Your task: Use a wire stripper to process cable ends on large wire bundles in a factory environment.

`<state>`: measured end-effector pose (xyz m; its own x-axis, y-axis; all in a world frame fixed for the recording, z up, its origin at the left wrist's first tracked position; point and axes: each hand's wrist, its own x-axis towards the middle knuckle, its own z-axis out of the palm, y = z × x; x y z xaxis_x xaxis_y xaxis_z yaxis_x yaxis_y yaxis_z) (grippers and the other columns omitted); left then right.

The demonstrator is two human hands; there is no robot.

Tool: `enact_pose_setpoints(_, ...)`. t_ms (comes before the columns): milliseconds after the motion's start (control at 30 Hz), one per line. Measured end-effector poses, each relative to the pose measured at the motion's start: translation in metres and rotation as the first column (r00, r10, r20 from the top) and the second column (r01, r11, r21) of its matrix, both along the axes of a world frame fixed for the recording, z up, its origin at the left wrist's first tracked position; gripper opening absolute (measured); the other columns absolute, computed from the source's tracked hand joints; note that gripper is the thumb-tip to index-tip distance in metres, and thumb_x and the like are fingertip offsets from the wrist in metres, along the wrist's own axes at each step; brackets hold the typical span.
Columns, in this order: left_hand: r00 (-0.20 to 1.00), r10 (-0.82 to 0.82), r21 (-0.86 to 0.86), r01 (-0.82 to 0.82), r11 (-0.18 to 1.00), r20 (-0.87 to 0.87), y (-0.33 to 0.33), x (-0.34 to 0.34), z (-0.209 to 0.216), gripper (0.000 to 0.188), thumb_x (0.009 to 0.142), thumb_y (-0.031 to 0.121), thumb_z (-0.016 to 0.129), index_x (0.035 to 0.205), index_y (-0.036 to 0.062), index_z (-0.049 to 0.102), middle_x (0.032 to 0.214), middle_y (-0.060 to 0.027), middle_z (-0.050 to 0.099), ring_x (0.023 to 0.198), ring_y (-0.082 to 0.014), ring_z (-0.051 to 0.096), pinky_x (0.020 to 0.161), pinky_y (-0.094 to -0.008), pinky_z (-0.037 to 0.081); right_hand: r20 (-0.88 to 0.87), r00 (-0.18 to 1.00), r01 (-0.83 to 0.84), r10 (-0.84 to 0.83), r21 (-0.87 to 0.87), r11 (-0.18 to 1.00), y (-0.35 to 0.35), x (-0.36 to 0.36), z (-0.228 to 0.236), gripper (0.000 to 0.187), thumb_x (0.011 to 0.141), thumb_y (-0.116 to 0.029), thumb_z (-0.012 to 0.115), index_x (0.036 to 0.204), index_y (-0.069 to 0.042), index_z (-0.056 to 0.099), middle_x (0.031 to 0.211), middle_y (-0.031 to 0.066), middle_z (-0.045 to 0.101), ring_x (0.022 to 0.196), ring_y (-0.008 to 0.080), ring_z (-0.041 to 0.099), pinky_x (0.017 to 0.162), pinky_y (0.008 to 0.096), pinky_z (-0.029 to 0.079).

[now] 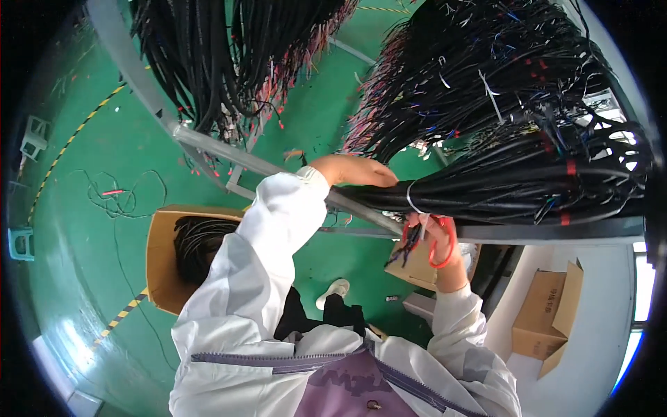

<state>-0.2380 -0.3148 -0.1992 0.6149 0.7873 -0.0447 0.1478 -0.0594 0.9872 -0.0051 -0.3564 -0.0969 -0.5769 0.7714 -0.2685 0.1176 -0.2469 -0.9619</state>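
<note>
My left hand (353, 170) lies on top of a thick bundle of black cables (500, 191) draped over a grey metal rack bar (229, 154), fingers closed over its end. A white cable tie (411, 198) wraps the bundle just right of that hand. Below the bundle, my right hand (445, 240) grips red-handled scissors (440, 243), their blades pointing up at the tie. I wear a white coat with sleeves reaching both wrists.
More black wire harnesses (208, 62) with coloured ends hang from the rack above. An open cardboard box (161, 257) holding black cables sits on the green floor at left. Other cardboard boxes (545, 316) stand lower right. Loose wire (114, 194) lies on the floor.
</note>
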Motion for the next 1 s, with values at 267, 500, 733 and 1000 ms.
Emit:
enact_pose_setpoints(267,0.99,0.124,0.172,-0.135,0.976,0.073,0.003,-0.029,0.017,0.03,0.082,0.019,0.064,0.103,0.0001,0.056,0.084,-0.002,0.057,0.081,-0.011,0.05,0.073,-0.0272,0.041,-0.171,0.93,0.365,-0.326,0.33,0.87,0.037,-0.003,-0.059,0.03,0.089,0.001,0.048,0.119,-0.002,0.048,0.111,0.0089,0.056,0.102,0.0195,0.054,0.091,0.032,0.043)
enact_pose_setpoints(500,0.959,-0.088,-0.183,0.14,0.973,0.268,-0.005,-0.063,0.047,0.025,0.078,0.008,0.056,0.1,-0.0028,0.059,0.083,-0.0038,0.057,0.064,-0.0113,0.053,0.064,-0.0234,0.042,-0.189,0.953,0.279,-0.237,0.244,0.929,0.041,0.008,-0.069,0.025,0.09,-0.005,0.051,0.114,-0.002,0.051,0.111,0.0089,0.057,0.099,0.02,0.056,0.088,0.0332,0.045)
enact_pose_setpoints(733,0.911,-0.078,-0.269,0.201,0.942,0.406,-0.009,-0.072,0.054,0.029,0.069,-0.001,0.053,0.098,-0.0065,0.057,0.089,-0.0111,0.06,0.065,-0.0166,0.06,0.057,-0.0265,0.048,-0.266,0.953,0.189,-0.145,0.147,0.971,0.029,-0.007,-0.057,0.02,0.087,-0.004,0.052,0.105,-0.003,0.059,0.103,0.0077,0.06,0.093,0.0187,0.057,0.082,0.0316,0.047)
enact_pose_setpoints(1000,0.969,-0.233,0.044,0.23,0.972,0.085,-0.017,-0.051,0.049,0.031,0.07,0.002,0.054,0.101,-0.0008,0.058,0.084,-0.0076,0.061,0.077,-0.0186,0.061,0.068,-0.0308,0.045,-0.242,0.97,0.076,-0.026,0.2,0.977,0.03,0.005,-0.063,0.022,0.083,-0.013,0.059,0.104,-0.008,0.059,0.105,0.0032,0.059,0.098,0.0189,0.056,0.086,0.0369,0.043)
